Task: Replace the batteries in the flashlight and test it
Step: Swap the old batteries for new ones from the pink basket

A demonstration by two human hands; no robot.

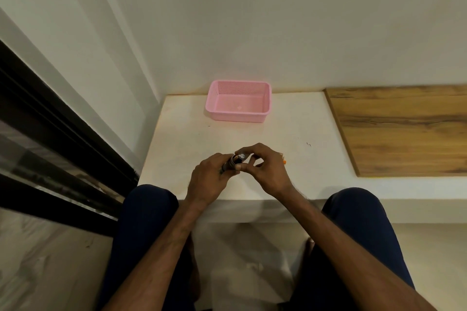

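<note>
My left hand (209, 179) is wrapped around a dark flashlight body (231, 163), held just above the white ledge (192, 134). Right beside it, my right hand (267, 171) pinches a small battery (241, 156) with a silvery end at the open end of the flashlight. How far the battery sits inside the tube is hidden by my fingers. A small orange item (284, 161) peeks out from behind my right hand on the ledge; its shape is mostly hidden.
A pink perforated plastic basket (238, 88) stands at the back of the ledge against the wall. A wooden board (404, 129) covers the ledge to the right. A dark window frame (50, 134) runs along the left. My knees are below the ledge's front edge.
</note>
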